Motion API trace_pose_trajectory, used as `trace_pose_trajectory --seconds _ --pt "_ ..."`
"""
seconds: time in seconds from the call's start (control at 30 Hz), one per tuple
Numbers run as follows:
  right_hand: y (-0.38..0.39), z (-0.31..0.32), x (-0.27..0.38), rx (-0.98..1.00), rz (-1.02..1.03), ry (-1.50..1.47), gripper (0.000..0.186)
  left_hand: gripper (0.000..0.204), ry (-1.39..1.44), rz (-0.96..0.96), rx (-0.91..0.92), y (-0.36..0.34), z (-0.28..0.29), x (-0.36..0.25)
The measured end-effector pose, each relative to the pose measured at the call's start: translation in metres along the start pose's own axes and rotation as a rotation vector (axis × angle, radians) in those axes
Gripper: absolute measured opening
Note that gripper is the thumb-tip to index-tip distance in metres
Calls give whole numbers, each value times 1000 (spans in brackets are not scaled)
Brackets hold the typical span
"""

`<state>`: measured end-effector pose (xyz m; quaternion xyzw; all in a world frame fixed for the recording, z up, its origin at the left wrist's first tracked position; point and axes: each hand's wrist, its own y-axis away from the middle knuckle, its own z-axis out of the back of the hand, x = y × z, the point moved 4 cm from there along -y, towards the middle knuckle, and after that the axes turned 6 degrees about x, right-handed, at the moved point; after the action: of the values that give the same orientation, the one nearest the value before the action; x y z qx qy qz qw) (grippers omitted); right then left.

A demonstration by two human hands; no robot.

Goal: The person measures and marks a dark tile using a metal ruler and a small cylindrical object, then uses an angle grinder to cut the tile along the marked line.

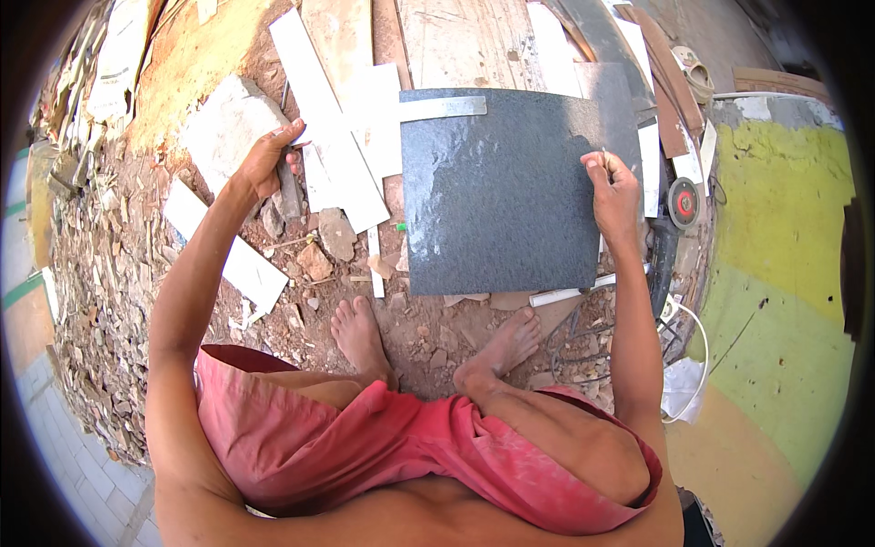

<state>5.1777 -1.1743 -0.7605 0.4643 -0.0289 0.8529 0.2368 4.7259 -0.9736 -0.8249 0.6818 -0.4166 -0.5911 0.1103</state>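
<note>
A dark grey square tile, partly wet and shiny, lies in front of my bare feet. Across its top left corner rests a short pale strip. My right hand is at the tile's right edge, fingertips pinched together; whatever small thing they hold is too small to name. Off to the left, my left hand hovers by a long white strip, thumb and fingers apart with nothing seen between them. Right of my right hand, an angle grinder with a red-centred disc lies on the ground.
Broken stones and rubble cover the ground at left. A white offcut and a large pale stone lie near my left arm. A white cable loops at right, beside a yellow-green painted surface. Boards lie beyond the tile.
</note>
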Motion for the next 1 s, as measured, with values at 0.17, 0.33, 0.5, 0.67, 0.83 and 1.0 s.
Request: trace_pose_trajectory --seconds 0.17,0.33,0.5,0.67,0.83,1.0 --pt "-39 -58 65 129 138 137 21 26 -80 19 -15 5 5 -10" --pt "-64 -114 91 219 290 323 17 23 -99 20 39 -11 28 -17" --pt "-70 -136 91 211 251 407 19 21 -104 -34 -110 -13 26 -24" --pt "-70 -136 92 226 203 409 20 25 -540 -177 -249 -6 31 -37" --pt "-73 -139 93 194 285 457 22 38 -1204 -243 -354 3 29 -50" --pt "-71 -139 97 222 246 451 19 38 -1586 -491 -537 -1 14 -45"
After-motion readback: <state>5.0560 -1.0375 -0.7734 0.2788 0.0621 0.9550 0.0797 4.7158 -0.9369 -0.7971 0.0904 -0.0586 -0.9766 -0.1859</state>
